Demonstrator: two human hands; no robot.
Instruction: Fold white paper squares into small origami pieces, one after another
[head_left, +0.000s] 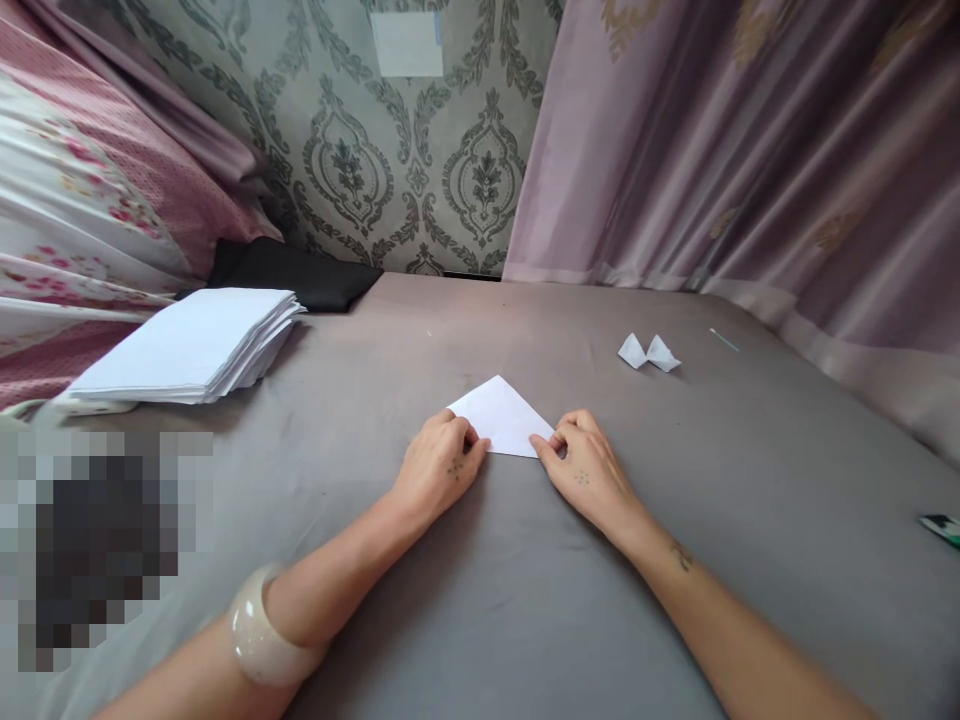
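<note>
A white sheet of paper (501,415), folded to a triangle, lies on the grey cloth surface with its peak pointing away from me and its long edge toward me. My left hand (444,458) pinches its left corner between thumb and curled fingers. At the opposite corner my right hand (585,465) grips the paper the same way, thumb on top. The fingertips under and behind both corners are partly hidden. Farther back to the right sits a small folded white paper piece (649,353) with two pointed halves, apart from both hands.
On the left stands a thick stack of white paper (196,340), with a black folded item (300,272) behind it. A thin pale strip (724,341) lies at the far right. A green and black object (941,528) shows at the right edge. Curtains (675,150) hang behind.
</note>
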